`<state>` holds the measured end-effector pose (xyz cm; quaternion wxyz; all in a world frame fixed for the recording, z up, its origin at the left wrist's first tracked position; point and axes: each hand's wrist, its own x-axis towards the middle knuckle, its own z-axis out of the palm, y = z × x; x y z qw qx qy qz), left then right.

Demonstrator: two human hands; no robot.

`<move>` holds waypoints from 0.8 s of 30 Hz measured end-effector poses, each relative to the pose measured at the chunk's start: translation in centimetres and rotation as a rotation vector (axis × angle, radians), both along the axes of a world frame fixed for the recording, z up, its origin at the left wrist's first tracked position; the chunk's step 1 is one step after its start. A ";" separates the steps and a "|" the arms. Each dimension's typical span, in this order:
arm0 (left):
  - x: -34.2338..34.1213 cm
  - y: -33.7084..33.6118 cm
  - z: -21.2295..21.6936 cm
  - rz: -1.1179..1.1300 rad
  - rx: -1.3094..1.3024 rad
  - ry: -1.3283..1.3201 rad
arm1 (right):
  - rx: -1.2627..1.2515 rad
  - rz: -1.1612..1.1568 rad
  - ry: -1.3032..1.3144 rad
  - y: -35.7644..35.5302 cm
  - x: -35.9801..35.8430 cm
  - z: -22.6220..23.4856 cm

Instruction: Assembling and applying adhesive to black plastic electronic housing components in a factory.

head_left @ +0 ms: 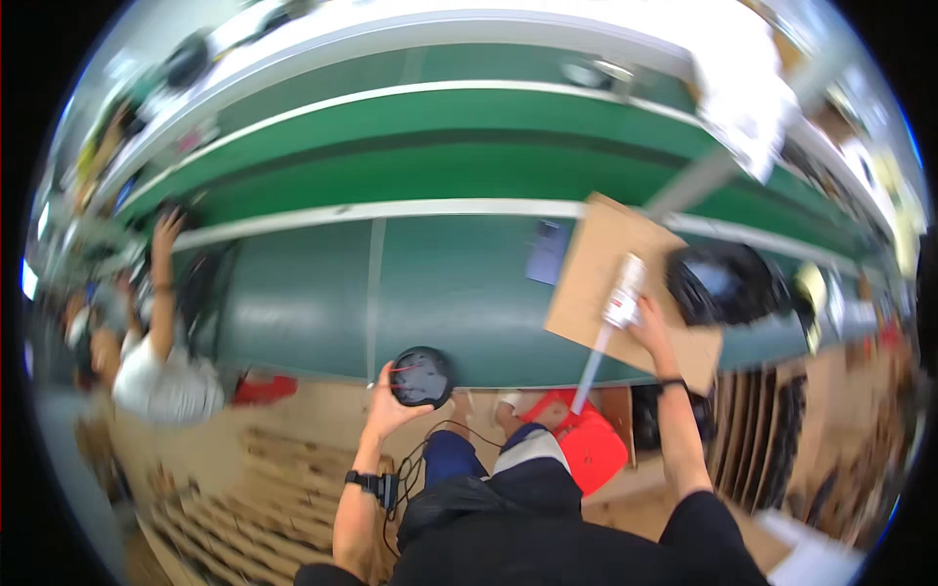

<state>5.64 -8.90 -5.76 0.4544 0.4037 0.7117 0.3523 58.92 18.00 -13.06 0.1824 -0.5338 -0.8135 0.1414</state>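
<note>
While left hand (pixel 391 405) grips round black disc (pixel 421 376), right hand (pixel 647 322) grips white tube (pixel 618 311), long axis near upright.

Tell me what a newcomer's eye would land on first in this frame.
Probably the green workbench filling the middle. Over its near edge, the left hand holds a round black part. At right, the right hand grips a white tube over a brown cardboard sheet. Another person reaches up at far left.

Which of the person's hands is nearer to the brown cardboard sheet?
Right. The right hand lies over the cardboard sheet, holding a white tube. The left hand is off to its left, holding a round black part.
</note>
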 end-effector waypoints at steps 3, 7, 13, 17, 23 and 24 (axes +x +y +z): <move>-1.6 -6.3 1.5 0.191 0.019 0.153 | 0.080 0.031 -0.035 -1.6 -0.5 -0.7; -2.5 -19.2 6.1 0.415 -0.010 0.258 | 0.297 0.154 0.215 -8.7 -9.0 9.4; -0.3 -41.1 18.0 0.829 0.058 0.413 | 0.287 -0.131 -0.149 -15.9 -9.9 6.1; 6.9 -60.2 24.3 1.236 0.182 0.577 | 0.064 0.375 0.303 -26.0 -20.1 12.3; 11.3 -90.4 25.2 1.954 0.371 0.655 | -0.607 0.561 0.514 -31.2 -26.2 -2.5; 11.0 -92.7 25.9 2.048 0.472 0.672 | -0.560 0.557 0.505 -35.0 -27.7 -0.9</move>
